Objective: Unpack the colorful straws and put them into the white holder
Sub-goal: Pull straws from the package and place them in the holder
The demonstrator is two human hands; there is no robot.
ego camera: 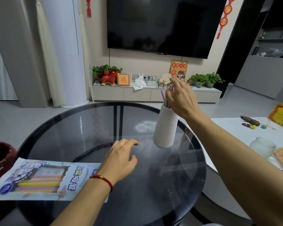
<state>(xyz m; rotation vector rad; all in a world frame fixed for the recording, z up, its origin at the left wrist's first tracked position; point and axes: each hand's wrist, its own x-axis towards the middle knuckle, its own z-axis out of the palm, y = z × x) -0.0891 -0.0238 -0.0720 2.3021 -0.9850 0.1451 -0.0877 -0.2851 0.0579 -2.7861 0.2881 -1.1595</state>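
Note:
A white ribbed holder (167,128) stands on the round dark glass table (88,131), right of centre. Colorful straws (166,99) stick up out of its mouth, purple, yellow, green and pink among them. My right hand (181,98) is at the top of the holder, fingers curled around the bunch of straws, hiding most of them. My left hand (121,159) rests palm down on the glass, fingers apart, holding nothing. The straw package (39,178) lies flat at the table's left front, with yellow and purple straws visible through its window.
A dark red bin (0,159) sits left of the table. To the right is a white table (235,128) with a glass jar (262,146), snacks and small items. A TV cabinet (153,93) with plants stands against the far wall.

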